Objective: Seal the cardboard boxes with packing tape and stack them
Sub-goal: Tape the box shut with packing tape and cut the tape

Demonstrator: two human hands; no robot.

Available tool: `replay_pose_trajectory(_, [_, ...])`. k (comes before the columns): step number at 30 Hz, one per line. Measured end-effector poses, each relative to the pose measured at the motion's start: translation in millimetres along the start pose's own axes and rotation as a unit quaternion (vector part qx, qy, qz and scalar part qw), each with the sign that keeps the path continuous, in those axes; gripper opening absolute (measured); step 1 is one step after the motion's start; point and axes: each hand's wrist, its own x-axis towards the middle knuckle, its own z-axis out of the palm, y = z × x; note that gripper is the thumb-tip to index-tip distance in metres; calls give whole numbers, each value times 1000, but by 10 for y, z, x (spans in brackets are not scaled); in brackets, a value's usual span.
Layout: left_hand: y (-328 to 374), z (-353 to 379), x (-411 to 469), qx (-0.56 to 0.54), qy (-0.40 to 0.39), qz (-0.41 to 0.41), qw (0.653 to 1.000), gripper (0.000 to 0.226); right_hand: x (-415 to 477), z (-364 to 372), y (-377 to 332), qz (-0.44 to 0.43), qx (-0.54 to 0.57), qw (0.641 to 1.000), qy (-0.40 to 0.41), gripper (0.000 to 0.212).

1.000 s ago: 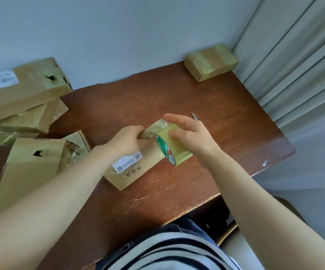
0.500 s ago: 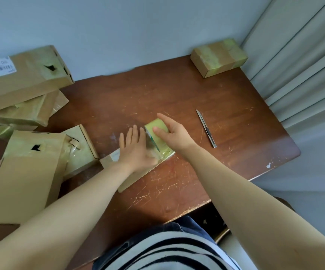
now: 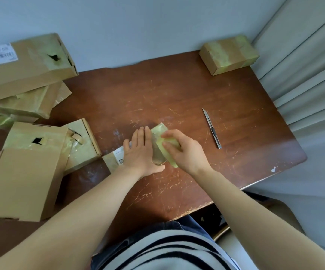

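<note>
A small flat cardboard box [image 3: 112,161] with a white label lies at the middle of the brown table [image 3: 177,94]. My left hand [image 3: 141,152] lies flat on top of it, fingers straight, pressing down a strip of clear tape. Right beside it, my right hand [image 3: 185,151] grips the yellowish tape roll [image 3: 167,151] over the box's right end. Most of the box is hidden under both hands.
A craft knife [image 3: 212,128] lies right of my hands. One taped box [image 3: 229,54] sits at the far right corner. Several larger taped boxes [image 3: 25,168] are piled at the left, the topmost one [image 3: 25,63] against the wall. Curtains hang at the right.
The box came down from mid-air onto the table. My left hand went from gripping it to lying flat on its top, and my right hand drew the roll along the box toward me.
</note>
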Motion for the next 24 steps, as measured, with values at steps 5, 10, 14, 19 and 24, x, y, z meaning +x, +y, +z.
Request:
replay_pose_trajectory(5, [-8, 33, -6, 4, 2, 7, 1000, 136, -402, -38, 303, 93, 44, 995, 7, 21])
replay_pose_trajectory(10, [11, 25, -16, 10, -10, 12, 1000, 137, -393, 89, 373, 157, 23, 985, -66, 25])
replay_pose_trajectory(14, [10, -3, -17, 0, -25, 13, 1000, 139, -207, 162, 372, 166, -96, 973, -128, 31])
replay_pose_trajectory(19, [-35, -92, 23, -11, -92, 24, 995, 140, -13, 175, 307, 217, -78, 959, -164, 36])
replay_pose_trajectory(24, [86, -100, 23, -16, 46, 96, 994, 80, 52, 96, 244, 261, -24, 948, -179, 34])
